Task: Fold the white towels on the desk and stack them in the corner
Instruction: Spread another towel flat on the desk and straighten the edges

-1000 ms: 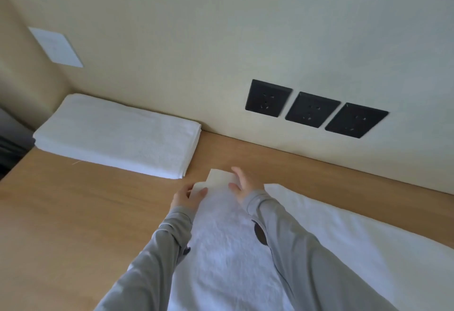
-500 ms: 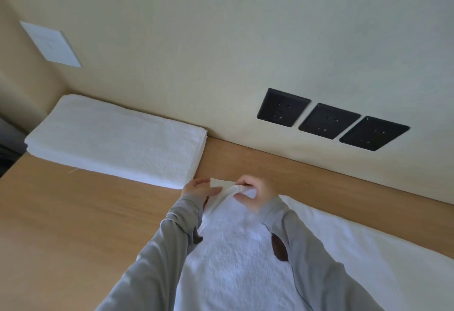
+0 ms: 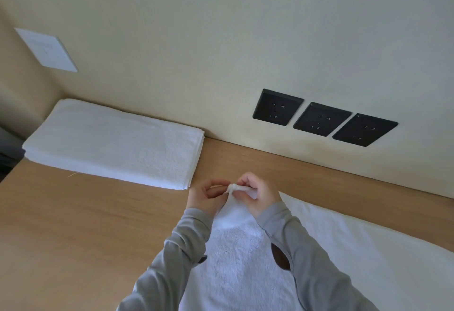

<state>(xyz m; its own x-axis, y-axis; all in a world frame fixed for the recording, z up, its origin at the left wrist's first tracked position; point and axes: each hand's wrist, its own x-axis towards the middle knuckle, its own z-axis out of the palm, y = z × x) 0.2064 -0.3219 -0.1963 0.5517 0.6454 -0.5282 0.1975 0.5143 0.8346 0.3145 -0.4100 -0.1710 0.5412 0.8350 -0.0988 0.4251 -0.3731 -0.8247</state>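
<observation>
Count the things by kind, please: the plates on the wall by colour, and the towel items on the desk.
Black sockets: 3
White wall plate: 1
Folded towel pile: 1 (towels inside not countable)
Unfolded towel: 1
Total: 6

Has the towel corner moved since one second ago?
Yes. The towel corner, flat before, is now pinched up off the desk, slightly farther from the folded stack.

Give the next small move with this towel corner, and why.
Probably slide the left hand along the edge, away from the right hand, to stretch it: both pinch one raised corner of the towel, which lies unfolded on the desk.
</observation>
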